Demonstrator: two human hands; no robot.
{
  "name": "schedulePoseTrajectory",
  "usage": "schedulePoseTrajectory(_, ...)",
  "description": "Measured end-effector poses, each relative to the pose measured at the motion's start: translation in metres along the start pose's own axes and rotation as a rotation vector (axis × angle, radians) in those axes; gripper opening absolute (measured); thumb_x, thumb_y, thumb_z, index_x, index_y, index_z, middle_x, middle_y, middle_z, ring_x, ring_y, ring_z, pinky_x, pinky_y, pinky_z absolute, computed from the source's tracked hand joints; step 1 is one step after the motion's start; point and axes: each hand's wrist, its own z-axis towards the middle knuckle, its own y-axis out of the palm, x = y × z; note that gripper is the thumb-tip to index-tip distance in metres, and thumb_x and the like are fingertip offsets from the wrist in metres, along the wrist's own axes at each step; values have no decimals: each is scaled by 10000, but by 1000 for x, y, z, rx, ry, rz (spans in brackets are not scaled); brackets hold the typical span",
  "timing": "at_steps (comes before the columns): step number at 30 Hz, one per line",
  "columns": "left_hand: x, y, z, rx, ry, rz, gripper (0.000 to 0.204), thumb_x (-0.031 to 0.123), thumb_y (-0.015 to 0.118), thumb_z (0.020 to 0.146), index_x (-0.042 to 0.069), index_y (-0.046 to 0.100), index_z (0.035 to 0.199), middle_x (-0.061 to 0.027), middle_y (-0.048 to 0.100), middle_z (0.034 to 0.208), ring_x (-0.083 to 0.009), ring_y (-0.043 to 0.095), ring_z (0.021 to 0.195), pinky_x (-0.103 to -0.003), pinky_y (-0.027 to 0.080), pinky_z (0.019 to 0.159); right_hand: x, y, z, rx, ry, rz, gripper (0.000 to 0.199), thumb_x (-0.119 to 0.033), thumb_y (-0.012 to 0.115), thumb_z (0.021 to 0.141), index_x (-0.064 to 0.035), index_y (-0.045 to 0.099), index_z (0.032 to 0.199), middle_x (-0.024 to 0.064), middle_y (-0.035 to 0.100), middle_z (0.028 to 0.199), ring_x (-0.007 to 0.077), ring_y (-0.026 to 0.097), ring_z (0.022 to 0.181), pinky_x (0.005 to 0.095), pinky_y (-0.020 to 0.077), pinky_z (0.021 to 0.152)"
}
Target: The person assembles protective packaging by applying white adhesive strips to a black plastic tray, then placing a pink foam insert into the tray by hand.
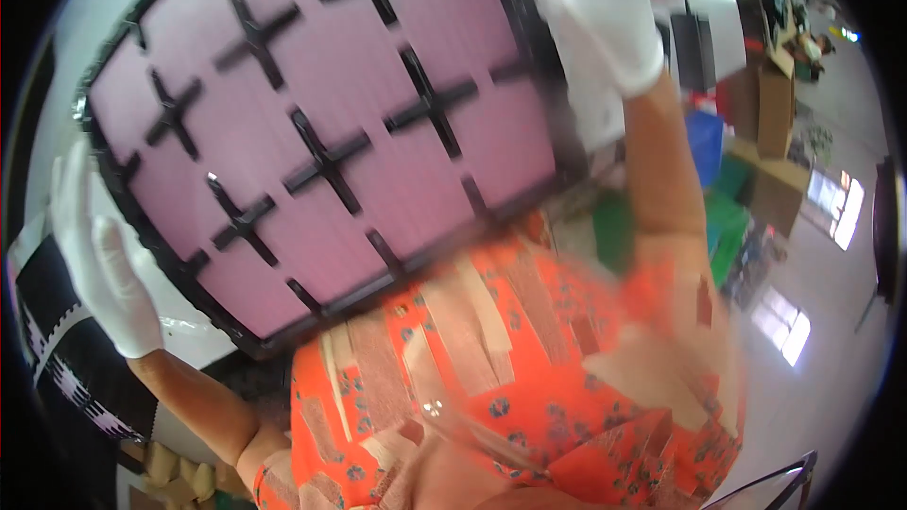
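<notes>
A large pink pleated filter panel (312, 123) with a black frame and black cross-shaped braces fills the upper middle of the head view, tilted. My left hand (99, 255), in a white glove, presses flat against the panel's lower left edge. My right hand (600, 9), also in a white glove, grips the panel's upper right edge. Both forearms are raised, and the panel is lifted in front of my orange patterned clothing (529, 378).
Cardboard boxes (770, 113) stand at the right, with blue and green crates (723, 198) beside them. The pale floor (822, 368) at the lower right shows bright window reflections. A black and white patterned cloth (57, 359) lies at the lower left.
</notes>
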Motion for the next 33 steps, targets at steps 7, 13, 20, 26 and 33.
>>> schedulePoseTrajectory(7, 11, 18, 13, -104, 68, 210, 838, 675, 458, 1022, -2, 507, 1513, -231, 530, 1521, -437, 347, 1516, -552, 250, 1236, 16, 14, -22, -214, -80, -517, 644, -562, 643, 930, -98, 650, 1376, 168, 499, 1509, 385, 380, 1469, 636, 238, 1190)
schedulePoseTrajectory(13, 19, 18, 22, -101, 70, 266, 827, 676, 453, 1023, 21, 495, 1527, -215, 502, 1552, -430, 332, 1530, -557, 211, 1253, 13, 27, -6, -292, -54, -561, 830, -789, 446, 943, -136, 652, 1413, 169, 381, 1601, 403, 259, 1532, 711, 143, 1197)
schedulePoseTrajectory(20, 12, 13, 24, -5, -7, 147, 828, 696, 396, 1036, 19, 525, 1497, -209, 501, 1552, -441, 328, 1530, -565, 224, 1248, 18, 38, 6, -321, -87, -584, 727, -698, 540, 943, -138, 676, 1386, 172, 394, 1579, 410, 271, 1508, 717, 181, 1167)
schedulePoseTrajectory(26, 5, 16, 21, -17, -31, 128, 830, 700, 353, 1048, 28, 515, 1506, -199, 489, 1562, -445, 318, 1533, -570, 227, 1245, 24, 32, -3, -324, -9, -528, 777, -749, 501, 942, -140, 657, 1399, 186, 402, 1577, 442, 287, 1505, 729, 176, 1166)
schedulePoseTrajectory(33, 3, 17, 17, -16, -68, 96, 781, 656, 336, 1076, 34, 509, 1515, -200, 472, 1579, -438, 307, 1541, -564, 221, 1245, 22, 27, -3, -368, 73, -429, 828, -791, 490, 924, -146, 645, 1421, 207, 381, 1597, 462, 262, 1524, 728, 136, 1194)
